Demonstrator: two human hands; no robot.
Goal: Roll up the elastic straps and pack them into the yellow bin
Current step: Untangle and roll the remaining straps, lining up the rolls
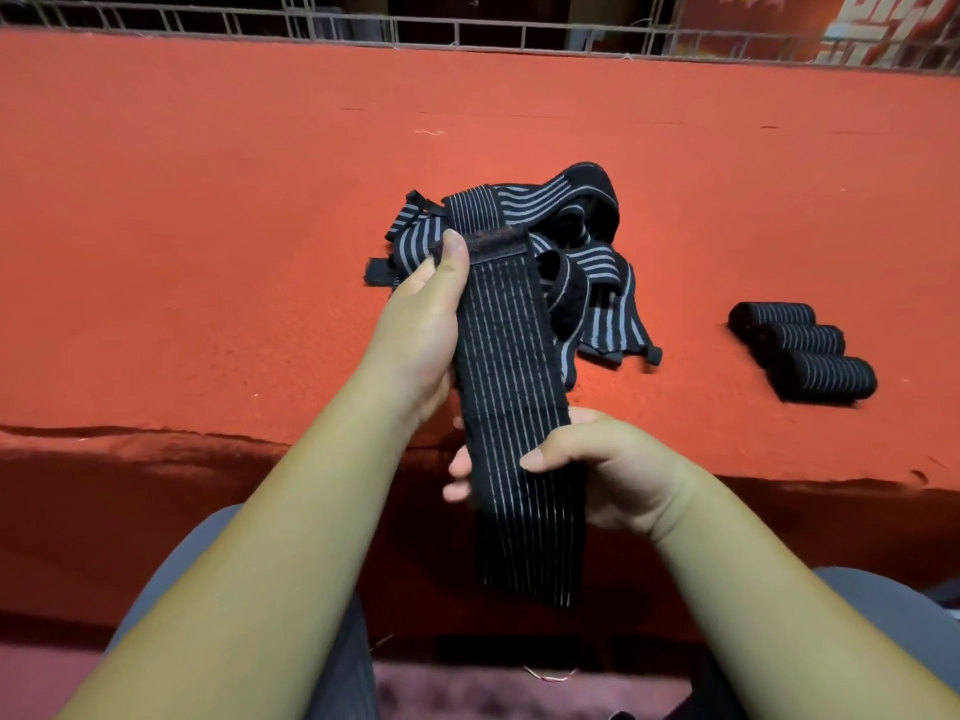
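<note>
A black elastic strap [506, 366] with thin pale stripes runs flat from the pile down past the table's front edge. My left hand [423, 330] grips its left side, thumb near a velcro patch at the upper end. My right hand [597, 470] pinches the strap lower down, thumb on top, fingers underneath. Behind it lies a loose pile of unrolled black and grey striped straps [576, 241]. Three rolled straps [802, 350] lie side by side at the right. No yellow bin is in view.
The red felt-covered table [208, 226] stretches wide to the left and back. A metal wire rail [457, 36] runs along its far edge. My knees in grey trousers sit under the front edge.
</note>
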